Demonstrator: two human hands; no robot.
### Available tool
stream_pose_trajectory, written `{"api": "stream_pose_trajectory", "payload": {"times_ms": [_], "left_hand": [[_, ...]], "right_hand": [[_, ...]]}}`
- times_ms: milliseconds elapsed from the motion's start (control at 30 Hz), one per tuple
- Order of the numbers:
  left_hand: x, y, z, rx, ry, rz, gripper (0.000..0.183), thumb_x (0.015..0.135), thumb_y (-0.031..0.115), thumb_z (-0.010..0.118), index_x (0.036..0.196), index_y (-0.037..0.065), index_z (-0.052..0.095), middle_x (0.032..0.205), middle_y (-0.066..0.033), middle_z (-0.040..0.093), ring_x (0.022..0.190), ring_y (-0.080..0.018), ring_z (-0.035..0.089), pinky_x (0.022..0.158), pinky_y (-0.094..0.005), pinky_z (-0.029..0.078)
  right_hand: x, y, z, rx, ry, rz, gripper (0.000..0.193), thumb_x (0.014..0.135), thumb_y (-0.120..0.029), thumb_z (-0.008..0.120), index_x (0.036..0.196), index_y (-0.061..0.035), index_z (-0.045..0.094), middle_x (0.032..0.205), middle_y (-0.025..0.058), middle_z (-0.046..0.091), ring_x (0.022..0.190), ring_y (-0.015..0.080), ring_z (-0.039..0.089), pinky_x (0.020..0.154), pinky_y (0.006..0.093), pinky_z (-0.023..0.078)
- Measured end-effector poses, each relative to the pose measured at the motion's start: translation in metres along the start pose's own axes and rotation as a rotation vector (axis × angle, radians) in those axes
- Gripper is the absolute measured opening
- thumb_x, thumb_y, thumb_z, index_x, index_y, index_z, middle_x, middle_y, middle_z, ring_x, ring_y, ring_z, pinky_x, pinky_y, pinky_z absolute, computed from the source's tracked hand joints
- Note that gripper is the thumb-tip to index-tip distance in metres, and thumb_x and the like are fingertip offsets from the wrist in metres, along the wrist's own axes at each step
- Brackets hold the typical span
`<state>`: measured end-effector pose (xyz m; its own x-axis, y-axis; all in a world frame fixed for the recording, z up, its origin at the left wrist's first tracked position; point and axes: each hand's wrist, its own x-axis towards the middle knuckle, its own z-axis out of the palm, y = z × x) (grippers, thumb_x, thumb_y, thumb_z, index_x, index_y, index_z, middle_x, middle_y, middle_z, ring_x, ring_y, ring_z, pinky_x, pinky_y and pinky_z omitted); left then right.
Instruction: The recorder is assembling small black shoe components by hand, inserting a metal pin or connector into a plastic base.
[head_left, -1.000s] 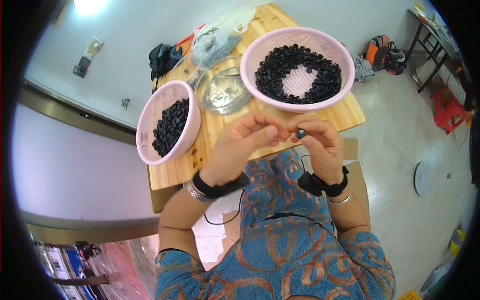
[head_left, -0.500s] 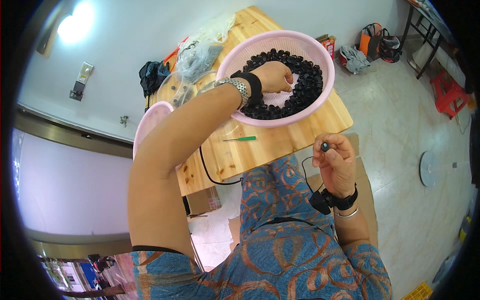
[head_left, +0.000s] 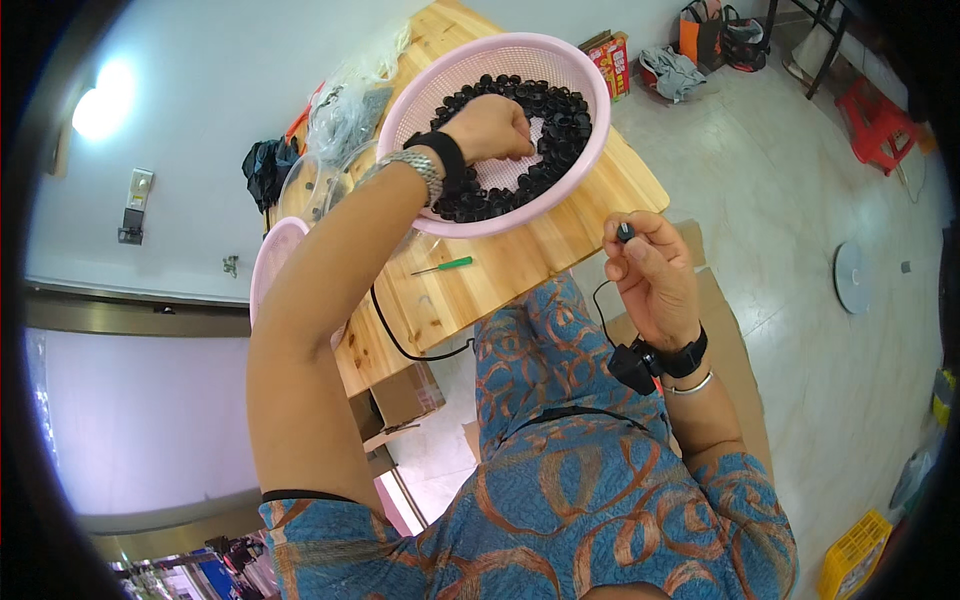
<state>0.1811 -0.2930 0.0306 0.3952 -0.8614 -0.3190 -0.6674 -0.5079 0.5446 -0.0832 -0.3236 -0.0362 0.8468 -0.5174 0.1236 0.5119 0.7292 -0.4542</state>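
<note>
My left hand [head_left: 490, 128] reaches down into a pink mesh basket [head_left: 492, 229], its fingers curled together over the pieces; whatever they pinch is hidden. Many small black knob-like pieces [head_left: 566, 140] form a ring inside the basket, leaving part of its mesh bottom bare. Off the table's right front corner, my right hand [head_left: 660, 275] is raised and closed. It pinches a small black knob [head_left: 625, 232] with a pale mark on its end between thumb and fingers. A green-handled screwdriver [head_left: 455, 263] lies on the wooden table [head_left: 605, 195] in front of the basket.
Another pink basket [head_left: 277, 258] stands left, partly behind my left arm. Clear plastic bags [head_left: 345, 120] and a black bag [head_left: 268, 172] crowd the table's left side. A black cable [head_left: 395, 340] hangs off the front edge. A red stool [head_left: 876, 125] and yellow crate [head_left: 855, 553] are right.
The view has shifted, so the table and basket appear farther left and higher. My left hand stays in the basket with its fingers curled in more. My right hand still pinches the knob, slightly turned.
</note>
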Motion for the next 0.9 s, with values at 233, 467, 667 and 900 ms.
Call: {"api": "stream_pose_trajectory", "payload": {"times_ms": [233,467,667,900], "left_hand": [[-0.081,0.034,-0.015,-0.244,0.228,0.157,0.02,0.074,0.005,0.065,0.092,-0.002,0.058,0.086,-0.0065,0.062,0.077,-0.0117,0.06,0.07,-0.0224,0.047],[-0.197,0.053,0.04,-0.839,0.398,0.129,0.023,0.079,0.0,0.057,0.102,-0.003,0.055,0.091,-0.0084,0.061,0.08,-0.0159,0.062,0.076,-0.0268,0.05],[-0.243,0.022,0.103,-1.255,0.405,0.073,0.021,0.08,-0.002,0.058,0.101,-0.001,0.055,0.094,-0.0093,0.061,0.08,-0.0144,0.061,0.074,-0.025,0.05],[-0.273,0.01,0.137,-1.318,0.497,0.087,0.02,0.081,-0.003,0.058,0.101,-0.001,0.055,0.093,-0.008,0.061,0.081,-0.0141,0.061,0.074,-0.0245,0.05]], "right_hand": [[-0.007,0.001,0.006,0.037,-0.055,0.015,0.02,0.088,-0.008,0.054,0.107,-0.0003,0.054,0.097,0.0098,0.059,0.08,0.0124,0.057,0.067,0.0248,0.05],[-0.015,0.012,0.017,0.084,-0.147,-0.019,0.021,0.091,-0.011,0.048,0.11,-0.0024,0.052,0.095,0.0106,0.058,0.077,0.012,0.056,0.067,0.0245,0.05],[-0.022,0.025,0.035,0.093,-0.174,0.022,0.022,0.091,-0.009,0.048,0.112,-0.0035,0.052,0.091,0.0097,0.057,0.076,0.0127,0.055,0.068,0.0251,0.05],[-0.034,0.04,0.054,0.058,-0.259,0.08,0.025,0.088,-0.004,0.052,0.112,-0.002,0.052,0.09,0.01,0.057,0.073,0.013,0.056,0.068,0.0253,0.05]]}}
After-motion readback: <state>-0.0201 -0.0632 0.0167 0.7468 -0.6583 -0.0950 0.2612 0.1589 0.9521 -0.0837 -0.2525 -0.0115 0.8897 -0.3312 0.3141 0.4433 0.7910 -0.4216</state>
